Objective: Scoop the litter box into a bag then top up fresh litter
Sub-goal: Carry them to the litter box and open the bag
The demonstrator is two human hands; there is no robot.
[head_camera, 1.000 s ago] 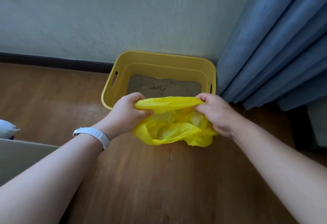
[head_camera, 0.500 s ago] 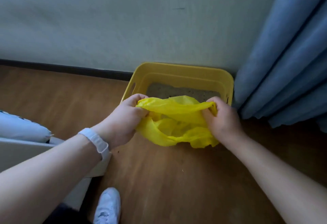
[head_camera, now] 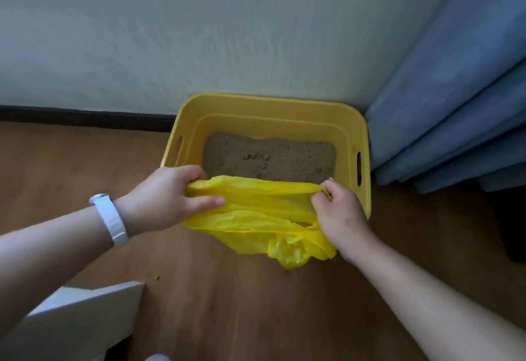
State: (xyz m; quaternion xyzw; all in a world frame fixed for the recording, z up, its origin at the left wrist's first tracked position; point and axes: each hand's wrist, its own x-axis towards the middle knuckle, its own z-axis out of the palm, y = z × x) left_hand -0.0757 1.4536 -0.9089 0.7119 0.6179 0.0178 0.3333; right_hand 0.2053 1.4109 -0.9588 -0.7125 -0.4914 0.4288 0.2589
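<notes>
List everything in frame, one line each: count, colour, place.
litter box: 1, yellow, on floor against wall
litter: brown-grey, inside litter box
bag: 1, yellow, stretched between both hands at box's near side
curtain: 1, blue, right of box
baseboard: 1, black, foot of wall
panel: 1, pale grey, lower left
wristband: 1, white, left wrist
left hand: grips bag's left end
right hand: grips bag's right end

two bare forearms, a smooth white band [head_camera: 109, 219] snug around the left wrist
</notes>
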